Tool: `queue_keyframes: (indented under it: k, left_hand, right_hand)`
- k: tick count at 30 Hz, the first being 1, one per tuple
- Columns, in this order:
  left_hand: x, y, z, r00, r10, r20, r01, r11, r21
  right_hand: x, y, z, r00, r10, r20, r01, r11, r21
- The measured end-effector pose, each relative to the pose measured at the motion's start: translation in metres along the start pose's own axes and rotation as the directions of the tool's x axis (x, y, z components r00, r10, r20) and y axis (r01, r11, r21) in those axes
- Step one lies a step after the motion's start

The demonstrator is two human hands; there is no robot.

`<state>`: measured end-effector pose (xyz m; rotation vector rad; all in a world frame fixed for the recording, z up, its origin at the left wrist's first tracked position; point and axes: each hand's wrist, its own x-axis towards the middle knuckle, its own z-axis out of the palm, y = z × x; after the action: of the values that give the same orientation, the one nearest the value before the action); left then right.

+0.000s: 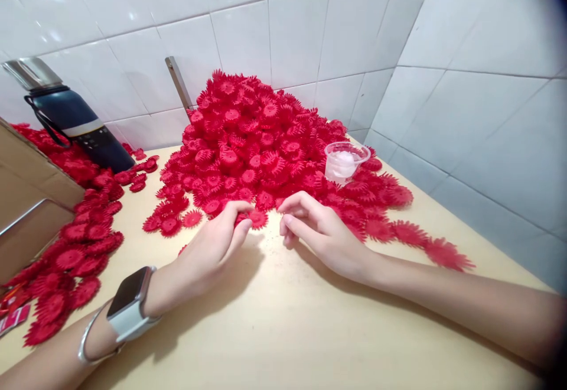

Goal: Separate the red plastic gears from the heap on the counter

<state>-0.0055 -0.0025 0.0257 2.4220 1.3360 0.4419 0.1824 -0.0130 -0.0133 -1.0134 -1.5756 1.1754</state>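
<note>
My left hand (212, 239), with a watch (130, 298) and a bangle (86, 334) on its wrist, is curled near the front of a large heap of red fringed flower pieces (261, 136). A single red flower piece (259, 219) shows at its thumb and index fingertips, seemingly between them; the other fingers are hidden. Facing it across a small gap is my right hand (321, 230). Its fingers are loosely bent, thumb and index apart, and nothing shows between them.
A clear plastic cup (345, 164) with whitish contents sits at the heap's right. Farther left stand a dark blue bottle (82, 118) and a cardboard box (35, 201), with more flower pieces (71, 257) alongside. A metal strip (178, 83) leans on the tiled wall (296, 29).
</note>
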Motion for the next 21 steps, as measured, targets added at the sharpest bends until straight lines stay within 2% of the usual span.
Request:
queue_keyframes:
  k: [3,10,17,21]
  left_hand:
    - [-0.0004,-0.0021,0.0001,0.996,0.077,0.055,-0.081,0.994,0.077]
    - [0.0005,-0.0022,-0.0045,0.966,0.259,-0.022,-0.254,0.959,0.129]
    - [-0.0056,-0.0018,-0.0001,0.957,0.26,-0.128,-0.237,0.956,0.173]
    - [-0.0022,-0.0024,0.0019,0.977,0.196,-0.079,-0.189,0.979,0.081]
  right_hand:
    - [-0.0002,0.0004,-0.0004,1.0,0.001,0.003,-0.001,1.0,0.007]
    - [0.0004,0.0003,-0.0004,1.0,0.003,0.008,-0.003,1.0,-0.002]
    - [0.0012,-0.0003,-0.0008,1.0,0.015,0.018,-0.015,1.0,0.013]
    - [0.001,0.0004,-0.0011,1.0,0.005,0.025,-0.005,1.0,0.004]
